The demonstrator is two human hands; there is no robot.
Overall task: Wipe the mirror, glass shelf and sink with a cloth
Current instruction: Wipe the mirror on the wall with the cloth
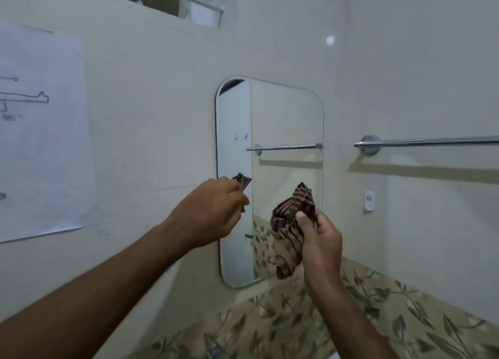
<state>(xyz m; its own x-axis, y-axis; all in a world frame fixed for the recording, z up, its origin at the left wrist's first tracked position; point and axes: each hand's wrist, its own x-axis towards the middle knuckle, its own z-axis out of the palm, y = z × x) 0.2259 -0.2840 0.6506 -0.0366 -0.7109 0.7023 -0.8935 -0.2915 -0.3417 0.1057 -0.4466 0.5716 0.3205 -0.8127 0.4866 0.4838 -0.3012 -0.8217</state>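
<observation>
Cream-painted bathroom walls fill most of the view, with a rounded mirror fixed at the middle, a chrome towel rail to its right and a sheet of paper with a drawing taped up on the left. Below the mirror runs a band of leaf-patterned tiles; neither the glass shelf nor the sink can be made out from here. Both hands are raised in front of the mirror's lower half, sharing one brown striped cloth. The right hand grips the bunched bulk of it, thumb pressed on the folds, while the left hand is closed with a small corner of the same fabric showing above its knuckles; the stretch between them is hard to trace. Whether the cloth touches the glass cannot be told. The cloth looks light, soft and limp, so it will crumple and hang wherever it is not supported. It seems best gathered into a flat pad under the palm and fingers, loose corners tucked in, so pressure spreads evenly. The mirror is stiff, smooth and breakable, calling for firm but moderate pressure. Wiping appears to be at or near its start.
</observation>
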